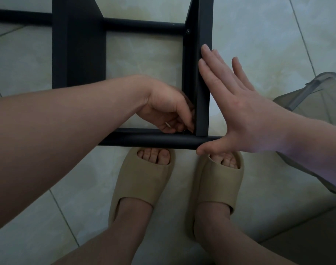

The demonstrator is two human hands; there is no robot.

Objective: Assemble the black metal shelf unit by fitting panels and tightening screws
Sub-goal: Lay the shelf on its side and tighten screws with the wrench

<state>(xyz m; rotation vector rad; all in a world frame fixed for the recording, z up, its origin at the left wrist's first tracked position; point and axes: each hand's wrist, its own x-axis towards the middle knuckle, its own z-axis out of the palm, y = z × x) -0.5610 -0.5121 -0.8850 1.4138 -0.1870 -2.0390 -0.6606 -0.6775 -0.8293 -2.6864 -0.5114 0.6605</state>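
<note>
The black metal shelf unit (79,54) lies on its side on the tiled floor. A round black tube (148,141) runs across just in front of my feet. A black panel (203,83) meets it at a corner. My left hand (167,108) reaches inside that corner with curled fingers pinching something small that I cannot make out. My right hand (238,104) lies flat with straight fingers against the panel's outer face, its thumb on the tube. A screw head (187,31) shows higher up on the panel.
My feet in beige slippers (144,178) stand right behind the tube. A translucent grey plastic container (316,96) sits at the right. A second black tube (142,25) and another panel lie farther back.
</note>
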